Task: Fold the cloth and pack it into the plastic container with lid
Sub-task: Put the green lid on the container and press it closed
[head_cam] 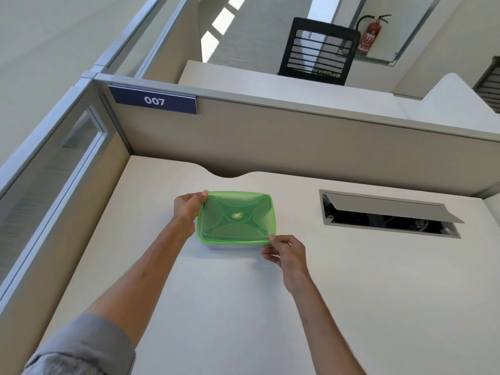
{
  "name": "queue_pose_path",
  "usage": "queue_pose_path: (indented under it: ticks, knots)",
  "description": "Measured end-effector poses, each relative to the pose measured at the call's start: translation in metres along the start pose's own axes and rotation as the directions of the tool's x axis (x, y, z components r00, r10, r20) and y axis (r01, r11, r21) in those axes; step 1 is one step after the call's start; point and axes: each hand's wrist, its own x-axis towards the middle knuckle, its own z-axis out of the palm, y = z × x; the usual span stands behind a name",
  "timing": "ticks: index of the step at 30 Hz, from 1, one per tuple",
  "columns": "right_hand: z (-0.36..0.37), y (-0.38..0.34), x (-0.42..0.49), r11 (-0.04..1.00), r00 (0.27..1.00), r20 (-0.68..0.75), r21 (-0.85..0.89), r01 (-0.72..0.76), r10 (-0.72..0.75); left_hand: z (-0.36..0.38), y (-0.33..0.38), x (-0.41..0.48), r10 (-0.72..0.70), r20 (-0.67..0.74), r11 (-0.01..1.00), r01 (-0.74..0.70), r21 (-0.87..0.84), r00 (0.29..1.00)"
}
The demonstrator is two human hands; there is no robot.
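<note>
A rectangular plastic container sits on the white desk, covered by a translucent green lid with a small round sticker in its middle. Only a thin pale strip of the container shows under the lid's near edge. My left hand grips the lid's far left corner, thumb on top. My right hand pinches the lid's near right corner. No cloth shows; the lid hides whatever lies inside.
An open cable hatch with a raised grey flap is cut into the desk at the right. Beige partition walls close the desk at the back and left, with a "007" sign. A black mesh chair stands beyond.
</note>
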Motion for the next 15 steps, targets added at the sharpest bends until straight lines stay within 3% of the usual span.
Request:
queue_pose_path:
  ticks: [5, 8, 15]
  knots:
    - [0.020, 0.034, -0.031, 0.978, 0.991, -0.103, 0.200, -0.058, 0.080, 0.002, 0.000, -0.004, -0.014, 0.034, 0.999, 0.013, 0.041, 0.999]
    - [0.033, 0.045, -0.043, 0.973, 0.987, -0.110, 0.210, -0.096, 0.121, -0.006, 0.002, -0.005, 0.006, 0.092, 0.997, -0.013, 0.077, 0.996]
    - [0.080, 0.060, -0.067, 0.950, 0.961, 0.137, 0.171, -0.261, 0.239, -0.047, -0.022, -0.040, -0.006, 0.164, 0.980, -0.027, 0.196, 0.986]
